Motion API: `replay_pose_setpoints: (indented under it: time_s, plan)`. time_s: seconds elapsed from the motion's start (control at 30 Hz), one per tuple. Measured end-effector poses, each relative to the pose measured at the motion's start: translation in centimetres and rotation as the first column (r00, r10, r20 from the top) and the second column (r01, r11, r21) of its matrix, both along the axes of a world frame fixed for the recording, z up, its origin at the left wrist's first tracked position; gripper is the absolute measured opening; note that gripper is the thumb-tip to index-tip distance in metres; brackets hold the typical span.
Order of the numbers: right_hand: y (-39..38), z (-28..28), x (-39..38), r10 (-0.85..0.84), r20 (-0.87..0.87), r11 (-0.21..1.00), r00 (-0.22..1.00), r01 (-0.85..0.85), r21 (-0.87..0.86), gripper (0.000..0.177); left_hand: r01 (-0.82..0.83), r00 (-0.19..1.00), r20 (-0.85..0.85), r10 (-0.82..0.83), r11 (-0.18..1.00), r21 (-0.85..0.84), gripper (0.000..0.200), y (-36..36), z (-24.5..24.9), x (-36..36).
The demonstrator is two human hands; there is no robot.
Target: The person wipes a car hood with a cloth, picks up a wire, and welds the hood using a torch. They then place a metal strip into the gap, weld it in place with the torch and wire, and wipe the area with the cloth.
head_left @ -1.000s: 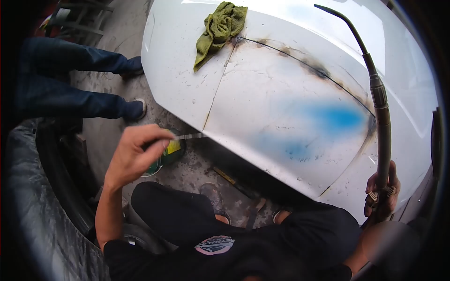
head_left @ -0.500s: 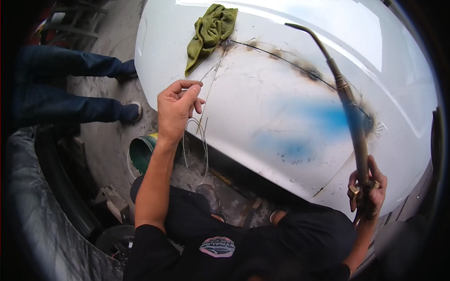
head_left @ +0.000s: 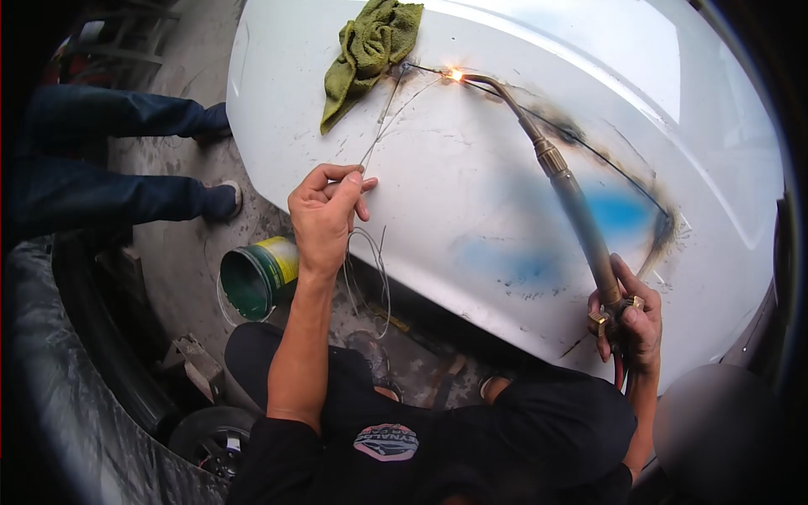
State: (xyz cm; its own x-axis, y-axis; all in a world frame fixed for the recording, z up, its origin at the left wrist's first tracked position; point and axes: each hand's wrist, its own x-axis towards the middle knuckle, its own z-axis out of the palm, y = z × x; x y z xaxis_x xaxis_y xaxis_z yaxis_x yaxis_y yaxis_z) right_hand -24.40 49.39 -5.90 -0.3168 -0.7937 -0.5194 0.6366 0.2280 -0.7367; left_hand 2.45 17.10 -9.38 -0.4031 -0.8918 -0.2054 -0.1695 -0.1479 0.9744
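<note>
My left hand (head_left: pixel 324 219) pinches a thin metal welding wire (head_left: pixel 414 101) between thumb and fingertips. Its far end reaches the glowing torch tip, and its loose tail loops below my wrist. In my right hand (head_left: pixel 637 324) is a gas welding torch (head_left: pixel 581 215), gripped at its brass valves, with a red hose below. The bent tip touches or nearly touches a dark seam (head_left: pixel 619 171) in the white car panel (head_left: pixel 421 194), where a bright orange flare and sparks show. Scorch marks and blue patches surround the seam.
A damp-looking green cloth (head_left: pixel 370 50) lies on the panel left of the flare. On the floor a green bucket (head_left: pixel 284 259) rests tilted. Another person's legs (head_left: pixel 126 198) are at the left. A wheel (head_left: pixel 215 442) is at lower left.
The torch has swung left and down, bringing its tip to the seam, where a bright flare now shows. The wire's end has moved to that spot; my left hand has shifted slightly.
</note>
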Motion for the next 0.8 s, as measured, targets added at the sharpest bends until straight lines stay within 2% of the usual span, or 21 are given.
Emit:
replay_pose_setpoints:
  time_s: [0.07,0.2,0.37,0.43,0.7,0.8]
  plan:
    - [0.1,-0.2,0.1,-0.006,0.020,1.000,1.000,0.006,-0.001,0.079,-0.007,0.999,0.053,0.007,1.000,-0.003,0.012,0.0,0.2,0.0]
    - [0.2,-0.5,0.4,-0.026,0.033,1.000,0.999,0.026,-0.016,0.078,0.015,1.000,-0.001,-0.015,1.000,0.016,0.013,-0.5,-0.1,0.6]
    - [0.3,-0.9,0.2,-0.022,0.044,0.999,0.999,0.023,-0.024,0.078,0.022,0.997,0.068,-0.021,1.000,-0.004,0.013,-0.4,0.1,0.2]
    - [0.3,-1.0,0.2,-0.038,0.095,0.999,0.995,0.041,-0.027,0.078,0.018,0.998,0.067,-0.018,1.000,-0.004,0.013,-0.3,0.2,0.2]
    - [-0.6,-0.5,-0.1,-0.027,0.112,0.999,0.993,0.031,-0.034,0.077,0.019,0.997,0.079,-0.017,1.000,-0.022,0.013,-0.5,-0.3,0.2]
    - [-1.0,-0.5,-0.2,-0.010,0.150,0.999,0.989,0.015,-0.033,0.077,0.026,1.000,0.010,-0.026,0.999,-0.026,0.013,-0.5,-0.5,0.4]
